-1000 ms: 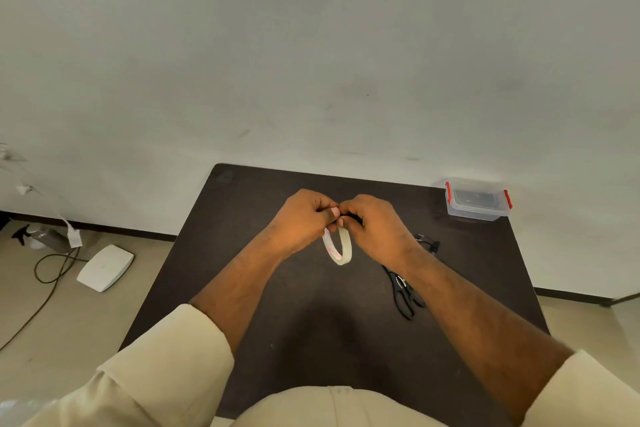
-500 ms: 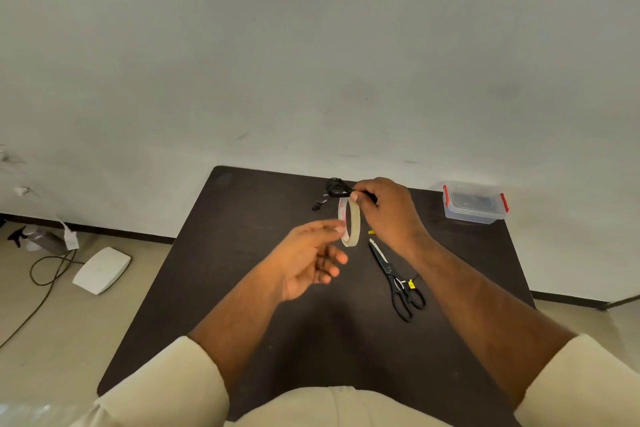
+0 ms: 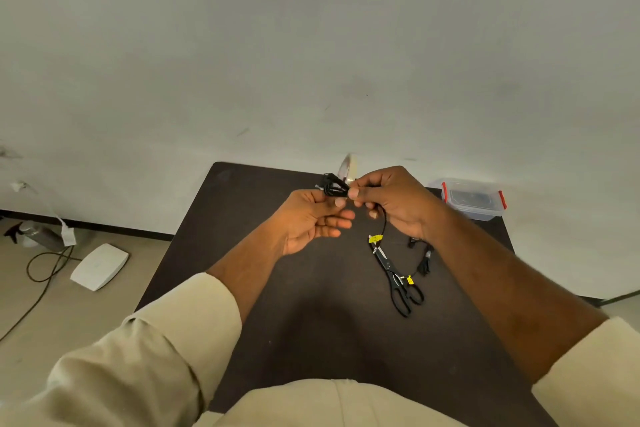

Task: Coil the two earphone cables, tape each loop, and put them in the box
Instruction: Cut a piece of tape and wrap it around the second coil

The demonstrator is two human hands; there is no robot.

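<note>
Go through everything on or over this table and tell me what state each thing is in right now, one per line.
Coiled earphone cable: bundled, held in the air between both hands.
Left hand: touches the coil, lower fingers loose.
Right hand: pinches the coil.
Tape roll: raised behind the right hand, blurred.
Second earphone cable: loose on the table.
Scissors: closed, lying flat.
Box: lid on.

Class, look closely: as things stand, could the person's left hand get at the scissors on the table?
Probably yes: the scissors lie uncovered on the dark table, nearer the right forearm. But the left hand is now touching the coiled earphone cable, so it must let go first.
</note>
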